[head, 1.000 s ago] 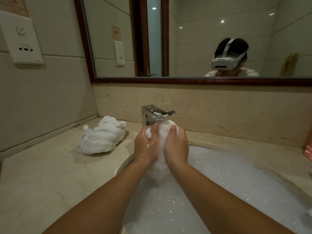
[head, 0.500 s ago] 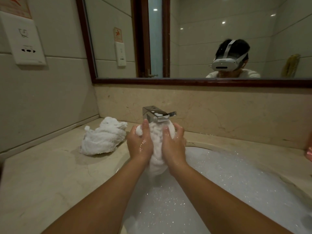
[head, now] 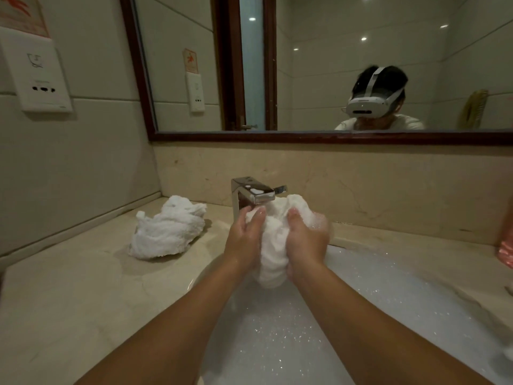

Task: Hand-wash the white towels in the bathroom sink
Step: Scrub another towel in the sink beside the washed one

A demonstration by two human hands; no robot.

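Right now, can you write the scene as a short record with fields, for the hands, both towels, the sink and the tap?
left-hand grip: holds the wet towel from its left side
right-hand grip: holds the same towel from its right side, foam on the fingers
wet towel: bunched, lifted above the foam, just in front of the tap
second towel: crumpled on the counter, left of the sink, untouched
tap: no water seen running

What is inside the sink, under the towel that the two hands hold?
The sink holds foamy water; the towel, gripped by the left hand and the right hand, hangs over it. The foamy water hides whatever lies below its surface.
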